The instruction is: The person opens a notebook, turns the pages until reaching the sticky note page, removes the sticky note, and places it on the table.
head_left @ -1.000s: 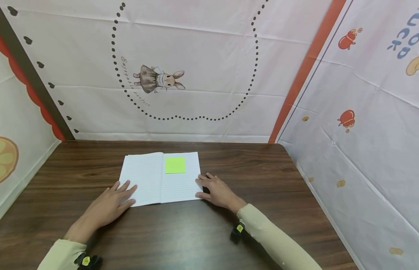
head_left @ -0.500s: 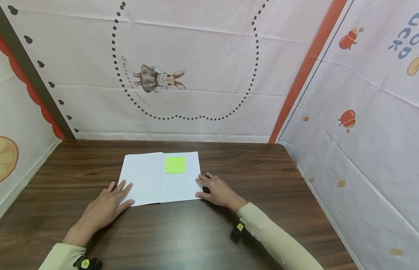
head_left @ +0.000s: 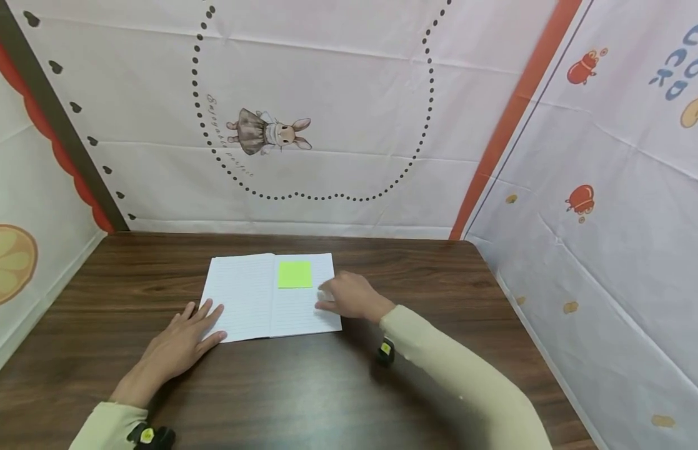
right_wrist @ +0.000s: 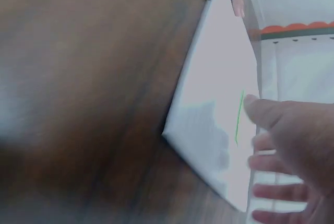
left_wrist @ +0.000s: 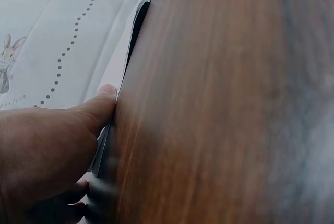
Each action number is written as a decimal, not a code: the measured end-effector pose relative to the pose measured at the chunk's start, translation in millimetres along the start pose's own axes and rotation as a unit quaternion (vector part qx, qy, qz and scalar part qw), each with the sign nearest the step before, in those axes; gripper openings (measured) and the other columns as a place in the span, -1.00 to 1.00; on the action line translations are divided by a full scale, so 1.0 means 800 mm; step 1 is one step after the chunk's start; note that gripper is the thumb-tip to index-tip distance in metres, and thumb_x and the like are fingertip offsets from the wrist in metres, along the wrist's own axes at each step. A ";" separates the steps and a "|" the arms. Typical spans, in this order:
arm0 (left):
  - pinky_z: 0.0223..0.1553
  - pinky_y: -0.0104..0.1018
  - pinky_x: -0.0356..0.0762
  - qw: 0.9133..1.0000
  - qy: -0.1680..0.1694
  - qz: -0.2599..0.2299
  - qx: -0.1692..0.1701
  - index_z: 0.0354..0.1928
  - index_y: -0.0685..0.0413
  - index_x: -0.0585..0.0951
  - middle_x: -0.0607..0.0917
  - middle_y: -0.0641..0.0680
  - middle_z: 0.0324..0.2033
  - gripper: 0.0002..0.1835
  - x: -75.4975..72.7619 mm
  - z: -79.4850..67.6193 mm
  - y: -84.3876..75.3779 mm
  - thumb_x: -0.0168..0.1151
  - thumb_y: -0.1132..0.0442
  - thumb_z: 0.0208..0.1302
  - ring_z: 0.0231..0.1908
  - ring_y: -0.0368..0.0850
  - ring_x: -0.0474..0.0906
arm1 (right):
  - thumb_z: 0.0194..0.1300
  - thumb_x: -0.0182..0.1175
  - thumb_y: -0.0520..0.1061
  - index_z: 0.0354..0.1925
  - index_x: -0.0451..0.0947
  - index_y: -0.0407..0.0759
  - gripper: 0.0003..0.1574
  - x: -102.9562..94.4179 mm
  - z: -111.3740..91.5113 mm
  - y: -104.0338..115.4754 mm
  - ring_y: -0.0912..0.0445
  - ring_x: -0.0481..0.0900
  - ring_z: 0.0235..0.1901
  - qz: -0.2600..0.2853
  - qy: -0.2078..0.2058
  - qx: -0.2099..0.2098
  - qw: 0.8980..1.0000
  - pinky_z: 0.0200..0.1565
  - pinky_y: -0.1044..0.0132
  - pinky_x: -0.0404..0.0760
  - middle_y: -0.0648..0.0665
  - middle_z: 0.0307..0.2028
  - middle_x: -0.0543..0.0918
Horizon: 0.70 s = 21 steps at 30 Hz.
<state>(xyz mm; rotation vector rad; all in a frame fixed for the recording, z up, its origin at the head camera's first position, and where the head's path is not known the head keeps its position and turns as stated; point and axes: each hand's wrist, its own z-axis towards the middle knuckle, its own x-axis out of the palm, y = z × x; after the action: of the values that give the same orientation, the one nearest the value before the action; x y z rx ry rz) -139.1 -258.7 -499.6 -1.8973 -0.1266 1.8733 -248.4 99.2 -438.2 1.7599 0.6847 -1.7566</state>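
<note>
An open lined notebook (head_left: 242, 287) lies on the brown table, with a yellow-green sticky note (head_left: 295, 275) near the top of its right page. My left hand (head_left: 182, 340) rests on the lower left corner of the left page, fingers spread; in the left wrist view its thumb (left_wrist: 99, 109) lies along the notebook's edge. Over the right page's outer side hovers my right hand (head_left: 353, 296), its fingertips just right of and below the note. In the right wrist view the fingers are apart with nothing between them, and the note (right_wrist: 240, 117) shows edge-on.
The wood-grain table (head_left: 270, 394) extends around the notebook on all sides. Behind it hangs a white printed cloth (head_left: 337, 112) with a rabbit figure; another printed cloth (head_left: 607, 262) borders the right side. Black wrist cameras (head_left: 385, 351) sit on both wrists.
My right hand has lifted off the notebook's right edge and moved up and left over the page toward the sticky note. The left hand slid slightly left, then stayed on its corner.
</note>
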 end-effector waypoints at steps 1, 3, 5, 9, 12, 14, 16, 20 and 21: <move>0.35 0.54 0.00 1.000 0.001 -0.001 -0.001 0.53 0.16 0.30 0.18 0.42 0.51 -0.21 -0.001 -0.001 0.000 0.07 -0.23 0.50 0.46 0.60 -0.03 | 0.42 0.25 0.27 0.08 0.74 -0.04 -0.48 0.000 0.011 0.003 0.20 0.72 -0.24 0.000 -0.014 0.000 1.000 -0.13 0.28 0.72 0.04 -0.11 0.81; 0.36 0.54 -0.01 1.000 0.001 -0.004 -0.003 0.53 0.16 0.30 0.18 0.42 0.51 -0.22 -0.001 -0.002 -0.001 0.07 -0.22 0.50 0.47 0.59 -0.04 | 0.40 0.27 0.28 0.11 0.74 -0.02 -0.46 0.002 0.032 0.009 0.18 0.72 -0.12 0.005 -0.045 0.000 0.999 -0.04 0.28 0.70 0.07 -0.02 0.79; 0.35 0.54 0.00 1.000 -0.001 -0.007 -0.002 0.53 0.17 0.31 0.19 0.42 0.50 -0.22 -0.001 -0.003 -0.003 0.08 -0.21 0.50 0.47 0.59 -0.03 | 0.37 0.28 0.31 0.10 0.75 0.00 -0.44 0.006 0.050 0.016 0.17 0.71 -0.05 0.013 -0.063 0.005 0.998 0.03 0.28 0.67 0.08 0.01 0.78; 0.35 0.54 0.01 1.000 -0.006 -0.008 0.000 0.51 0.17 0.33 0.21 0.42 0.49 -0.24 -0.002 -0.004 -0.006 0.11 -0.19 0.49 0.46 0.59 0.00 | 0.26 0.33 0.41 0.09 0.76 0.01 -0.34 0.017 0.077 0.029 0.15 0.67 0.06 0.026 -0.077 0.026 0.996 0.17 0.29 0.59 0.07 0.03 0.77; 0.35 0.53 0.02 1.000 -0.007 -0.005 -0.002 0.51 0.16 0.34 0.21 0.41 0.49 -0.23 -0.002 -0.004 -0.007 0.12 -0.20 0.48 0.46 0.59 0.01 | 0.17 0.35 0.48 0.09 0.76 0.04 -0.26 0.023 0.090 0.036 0.11 0.66 0.04 0.018 -0.073 0.041 0.996 0.09 0.28 0.61 0.05 0.02 0.77; 0.35 0.53 0.03 1.000 -0.009 -0.003 -0.003 0.51 0.16 0.34 0.22 0.40 0.49 -0.23 -0.002 -0.004 -0.006 0.13 -0.20 0.48 0.46 0.58 0.01 | 0.14 0.36 0.50 0.06 0.77 0.07 -0.27 0.027 0.096 0.040 0.12 0.64 -0.06 0.005 -0.069 0.048 0.996 -0.05 0.29 0.63 0.06 -0.06 0.77; 0.35 0.53 0.03 1.000 -0.010 -0.004 -0.004 0.51 0.15 0.34 0.22 0.40 0.50 -0.23 -0.002 -0.004 -0.006 0.13 -0.20 0.48 0.46 0.58 0.01 | 0.12 0.36 0.51 -0.01 0.79 0.09 -0.30 0.030 0.100 0.041 0.15 0.59 -0.20 -0.005 -0.070 0.052 0.996 -0.22 0.32 0.59 0.08 -0.17 0.76; 0.35 0.53 0.02 1.000 -0.013 -0.010 -0.005 0.51 0.16 0.34 0.21 0.41 0.50 -0.23 0.000 -0.004 -0.005 0.13 -0.20 0.48 0.47 0.57 0.00 | 0.12 0.37 0.47 -0.17 0.81 0.08 -0.41 0.036 0.103 0.041 0.21 0.53 -0.34 -0.009 -0.084 0.052 0.995 -0.20 0.35 0.57 0.12 -0.31 0.73; 0.35 0.54 0.01 1.000 -0.014 -0.012 -0.005 0.51 0.16 0.34 0.21 0.41 0.50 -0.23 0.000 -0.004 -0.005 0.13 -0.20 0.48 0.47 0.58 -0.01 | 0.12 0.38 0.46 -0.19 0.81 0.08 -0.43 0.036 0.104 0.041 0.21 0.54 -0.34 -0.009 -0.089 0.053 0.995 -0.18 0.35 0.58 0.12 -0.30 0.74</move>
<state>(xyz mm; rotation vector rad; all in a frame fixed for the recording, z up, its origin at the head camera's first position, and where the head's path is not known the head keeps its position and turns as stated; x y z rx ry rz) -135.1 -256.2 -498.3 -1.8685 -0.1683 1.8864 -284.9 16.8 -465.4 1.6444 0.5426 -1.9647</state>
